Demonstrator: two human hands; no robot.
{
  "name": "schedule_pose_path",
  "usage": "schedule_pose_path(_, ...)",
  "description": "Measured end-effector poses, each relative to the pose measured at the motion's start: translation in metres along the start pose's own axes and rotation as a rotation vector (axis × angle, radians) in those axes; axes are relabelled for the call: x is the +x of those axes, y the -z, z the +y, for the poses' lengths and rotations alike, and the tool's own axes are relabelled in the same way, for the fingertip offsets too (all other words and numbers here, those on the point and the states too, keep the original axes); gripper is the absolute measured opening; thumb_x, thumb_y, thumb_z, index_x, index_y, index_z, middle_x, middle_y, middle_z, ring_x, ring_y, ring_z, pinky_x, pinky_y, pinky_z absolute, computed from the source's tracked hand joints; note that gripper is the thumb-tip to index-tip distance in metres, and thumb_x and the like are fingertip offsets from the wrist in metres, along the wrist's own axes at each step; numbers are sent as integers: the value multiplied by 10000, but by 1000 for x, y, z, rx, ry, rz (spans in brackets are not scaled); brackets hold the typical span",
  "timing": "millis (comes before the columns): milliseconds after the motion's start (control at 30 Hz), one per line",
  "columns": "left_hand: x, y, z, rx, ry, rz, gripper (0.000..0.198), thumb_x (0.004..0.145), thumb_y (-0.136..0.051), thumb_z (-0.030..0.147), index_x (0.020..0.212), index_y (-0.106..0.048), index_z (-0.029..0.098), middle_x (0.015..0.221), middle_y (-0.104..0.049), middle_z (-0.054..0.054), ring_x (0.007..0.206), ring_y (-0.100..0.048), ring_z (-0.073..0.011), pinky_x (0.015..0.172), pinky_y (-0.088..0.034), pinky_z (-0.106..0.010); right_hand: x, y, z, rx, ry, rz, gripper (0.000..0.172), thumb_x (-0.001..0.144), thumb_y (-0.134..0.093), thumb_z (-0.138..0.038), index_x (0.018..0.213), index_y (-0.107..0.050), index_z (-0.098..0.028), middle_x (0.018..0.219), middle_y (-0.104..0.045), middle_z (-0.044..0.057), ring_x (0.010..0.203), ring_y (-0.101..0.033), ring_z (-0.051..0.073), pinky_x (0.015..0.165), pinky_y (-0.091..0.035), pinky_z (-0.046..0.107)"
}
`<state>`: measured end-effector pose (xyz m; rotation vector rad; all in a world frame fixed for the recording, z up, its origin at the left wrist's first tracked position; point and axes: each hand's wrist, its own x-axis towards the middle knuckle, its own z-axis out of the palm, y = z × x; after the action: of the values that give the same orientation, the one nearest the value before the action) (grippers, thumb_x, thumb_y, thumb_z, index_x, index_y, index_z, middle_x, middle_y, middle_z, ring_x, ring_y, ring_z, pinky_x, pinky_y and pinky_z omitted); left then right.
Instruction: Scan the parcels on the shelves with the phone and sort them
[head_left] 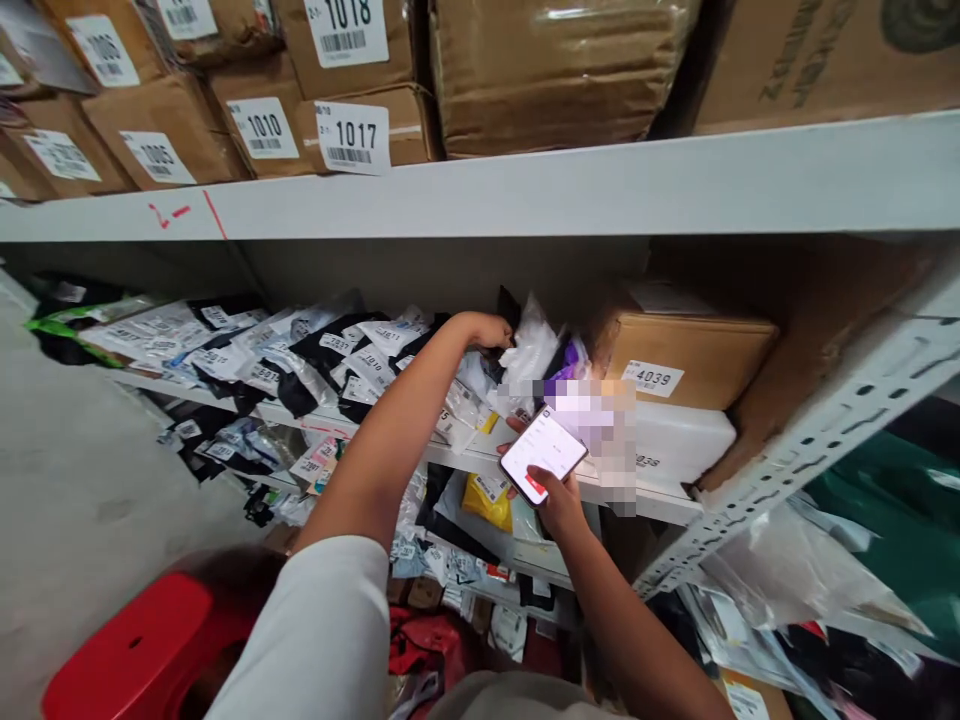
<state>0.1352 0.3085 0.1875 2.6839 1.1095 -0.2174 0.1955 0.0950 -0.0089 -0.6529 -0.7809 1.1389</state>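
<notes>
Firmly, the right hand has its grip closed round a phone, fingers wrapped behind the far edge and the thumb over the lit screen, by a red patch near the bottom. The phone is held tilted just in front of the edge of the middle shelf. Farther in, the left hand reaches over that shelf with its fingers curled, between a black parcel and a white plastic parcel; whether its grip has hold of either, I cannot tell. Just right of the white parcel is a purple package, partly hidden by a pixelated patch. Beyond it, a cardboard box labelled 4039 rests on a white box. Left of the hands, a row of labelled parcels in black and clear wrapping leans along the shelf, one marked 1010. Below, more bags lie on the lower shelves, among them a yellow package. Overhead, the upper shelf carries taped cartons, with labels such as 1017 and 1018. At the right stands a perforated post, and at lower left a red stool is on the grey floor.
</notes>
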Motion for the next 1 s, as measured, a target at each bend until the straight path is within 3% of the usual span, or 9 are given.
schedule_pose_path(167, -21, -3, 18, 30, 75, 94, 329, 827, -565, 238, 1031, -711, 26, 1088, -707, -188, 950, -660, -245, 803, -506, -280, -1, 0, 3, 14, -26, 46, 680, 678, -738, -258, 1324, -544, -177, 966, -759, 103, 645, -685, 252, 507, -533, 339)
schedule_pose_path(367, -80, -41, 12, -42, 184, 523, 376, 926, -401, 276, 1186, -629, 126, 1175, -666, -175, 1095, -612, -254, 913, -473, -356, -4, 10, 8, -33, -70, 21, 705, 663, -758, -306, 1325, -536, -206, 931, -762, 79, 608, -674, 241, 570, -549, 370)
schedule_pose_path(433, -116, -78, 1, -146, 223, 813, 356, 950, -367, 321, 1184, -603, 193, 1115, -679, -118, 1057, -610, -221, 905, -478, -346, -13, 20, 8, -66, -101, 6, 679, 653, -777, -321, 1288, -568, -199, 923, -761, 91, 585, -663, 232, 556, -538, 359)
schedule_pose_path(500, -148, -127, -5, -320, 274, 1251, 258, 932, -421, 351, 1052, -606, 218, 926, -674, -68, 911, -618, -196, 796, -505, -317, -30, 33, 6, -99, -130, 3, 646, 627, -807, -325, 1226, -613, -181, 938, -757, 119, 565, -652, 228, 515, -520, 346)
schedule_pose_path(600, -176, -201, -3, -555, -45, 1838, 98, 817, -609, 291, 826, -527, 240, 701, -525, 23, 669, -536, -156, 629, -465, -291, -61, 51, 1, -77, -255, -93, 653, 595, -838, -350, 1185, -635, -158, 1027, -733, 164, 715, -682, 269, 505, -515, 324)
schedule_pose_path(633, -177, -222, 0, -637, -146, 1833, 125, 787, -636, 262, 799, -513, 243, 679, -502, 35, 617, -501, -147, 594, -448, -289, -70, 56, 1, -50, -298, -127, 671, 586, -844, -376, 1184, -634, -153, 1053, -723, 169, 786, -687, 285, 539, -527, 329)
schedule_pose_path(700, -171, -251, 12, -767, -219, 1538, 71, 803, -616, 244, 780, -549, 246, 705, -528, 24, 602, -511, -147, 553, -440, -281, -86, 68, 4, 0, -331, -123, 715, 570, -845, -449, 1184, -628, -154, 1058, -721, 160, 834, -695, 290, 624, -546, 360)
schedule_pose_path(867, -133, -259, 70, -972, -202, 462, 330, 894, -509, 454, 1115, -647, 251, 1012, -703, -57, 835, -650, -218, 689, -536, -312, -116, 105, 14, 18, -269, 86, 664, 535, -877, -464, 1088, -664, -165, 876, -756, 93, 691, -706, 209, 618, -526, 292)
schedule_pose_path(1000, -105, -241, 106, -1134, -187, 217, 461, 865, -473, 608, 750, -644, 195, 734, -666, -43, 678, -614, -205, 635, -515, -304, -136, 112, 4, 28, -280, 56, 708, 616, -799, -613, 1131, -658, -147, 873, -748, 113, 689, -711, 211, 567, -519, 270)
